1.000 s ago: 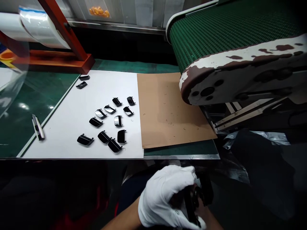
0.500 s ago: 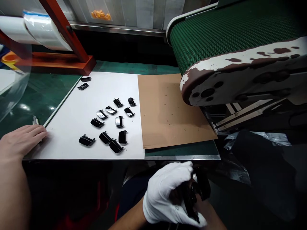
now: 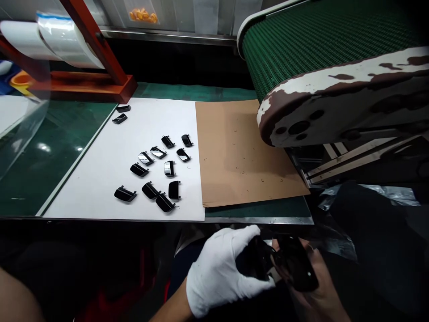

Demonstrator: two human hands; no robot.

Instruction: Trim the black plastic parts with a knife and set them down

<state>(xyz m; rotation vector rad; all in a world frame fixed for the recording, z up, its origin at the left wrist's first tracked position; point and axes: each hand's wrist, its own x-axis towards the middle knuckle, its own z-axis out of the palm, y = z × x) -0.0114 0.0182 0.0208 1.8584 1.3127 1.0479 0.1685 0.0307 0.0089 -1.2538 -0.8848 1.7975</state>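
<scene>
My left hand (image 3: 221, 273), in a white glove, is closed on a glossy black plastic part (image 3: 256, 261) below the table's front edge. My bare right hand (image 3: 318, 297) sits just to its right, cupped under and gripping another black part (image 3: 296, 266). The two parts touch between the hands. Several similar small black parts (image 3: 157, 174) lie scattered on a white sheet (image 3: 94, 179) on the table, and two more (image 3: 121, 114) lie at its far corner.
A brown cardboard sheet (image 3: 241, 152) lies right of the white sheet. A green conveyor belt (image 3: 318, 40) with a chipped white end overhangs it. A film roll (image 3: 56, 36) on a red stand (image 3: 87, 85) is at back left. Another person's bare arm (image 3: 13, 299) shows bottom left.
Another person's hand reached in from the left, took the small knife off the table and withdrew. My right hand has come into view, and the black parts are spread wider between my hands.
</scene>
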